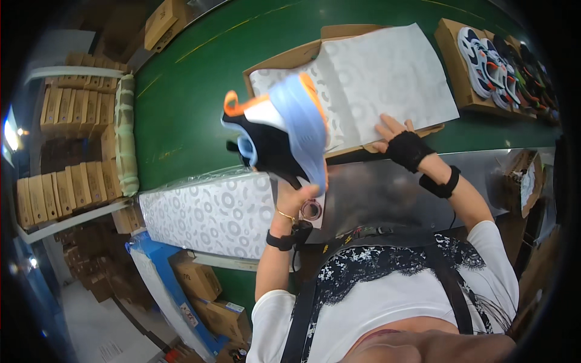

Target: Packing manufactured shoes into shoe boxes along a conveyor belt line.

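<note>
Shoe (281, 130) held up over the green bench (187, 106), in front of the left part of the open box (281, 58) as seen from above. Coloured light blue, black and white, with orange along the sole and on a loop; tilted, sole to the right, somewhat blurred. Gripped at the lower end by the left hand (292, 197), closed on the shoe with thumb on the near side and fingers mostly hidden. Held by one end perhaps to leave the rest uncovered.

Right hand (394, 130) open, fingers loosely spread, grasping nothing, resting at the near edge of the paper (393, 72). Placed so probably to keep the sheet flat; cannot tell how firmly pressed. Paper laid across the open box and past part of the rim, grey-printed at left, plainer at right.

Farther right, a second box (452, 66) with more shoes (481, 66) packed side by side in a row, likely to save room. Near the left forearm, patterned sheets (206, 212) at the bench's near side, presumably for easy reach; cannot tell how many. Just beside the left wrist, a small ring (311, 209).

Beyond, at far left, a shelf (78, 71) with cartons (75, 187) stood upright in rows, apparently for close storage.
</note>
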Demonstrator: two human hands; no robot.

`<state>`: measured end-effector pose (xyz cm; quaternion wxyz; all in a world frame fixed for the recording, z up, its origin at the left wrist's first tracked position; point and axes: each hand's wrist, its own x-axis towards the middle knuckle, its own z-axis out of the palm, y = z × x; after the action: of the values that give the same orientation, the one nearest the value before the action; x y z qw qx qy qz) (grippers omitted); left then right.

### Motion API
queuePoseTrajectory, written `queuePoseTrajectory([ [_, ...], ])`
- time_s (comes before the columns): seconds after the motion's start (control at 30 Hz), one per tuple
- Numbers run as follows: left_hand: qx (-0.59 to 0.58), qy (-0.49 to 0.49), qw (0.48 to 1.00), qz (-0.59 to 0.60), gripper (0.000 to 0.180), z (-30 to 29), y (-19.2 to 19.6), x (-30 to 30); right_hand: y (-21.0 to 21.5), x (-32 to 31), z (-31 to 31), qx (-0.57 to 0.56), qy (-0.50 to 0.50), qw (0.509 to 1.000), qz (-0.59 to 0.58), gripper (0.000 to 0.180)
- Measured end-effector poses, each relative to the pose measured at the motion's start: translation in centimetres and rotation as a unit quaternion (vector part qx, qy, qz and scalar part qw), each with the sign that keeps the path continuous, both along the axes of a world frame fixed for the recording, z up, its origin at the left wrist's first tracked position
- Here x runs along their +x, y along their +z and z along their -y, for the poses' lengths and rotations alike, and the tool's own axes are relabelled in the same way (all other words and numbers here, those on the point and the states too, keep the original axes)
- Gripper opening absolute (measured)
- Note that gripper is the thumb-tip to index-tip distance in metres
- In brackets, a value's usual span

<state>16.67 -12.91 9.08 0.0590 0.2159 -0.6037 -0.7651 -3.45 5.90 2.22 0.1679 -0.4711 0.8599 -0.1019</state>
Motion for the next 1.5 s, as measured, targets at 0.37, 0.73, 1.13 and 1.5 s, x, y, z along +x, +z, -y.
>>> queuePoseTrajectory([
  [0.37,0.3,-0.041,0.91,0.284,0.077,3.1,-9.4,-14.4,-1.2,3.1,-4.8,-0.177,0.002,0.944,0.277,0.033],
  [0.73,0.098,0.077,0.987,0.101,0.059,2.7,-6.3,-11.4,-0.3,-2.9,1.3,-0.304,-0.398,0.832,0.24,0.026],
  [1.13,-0.247,0.193,0.926,0.21,0.05,5.9,-14.7,-5.2,-2.1,1.0,1.8,-0.183,0.009,0.941,-0.285,0.049],
  [1.5,0.341,0.153,0.923,-0.095,0.048,2.9,-0.1,-4.8,13.7,-2.9,2.5,-0.372,0.019,0.903,-0.213,0.053],
])
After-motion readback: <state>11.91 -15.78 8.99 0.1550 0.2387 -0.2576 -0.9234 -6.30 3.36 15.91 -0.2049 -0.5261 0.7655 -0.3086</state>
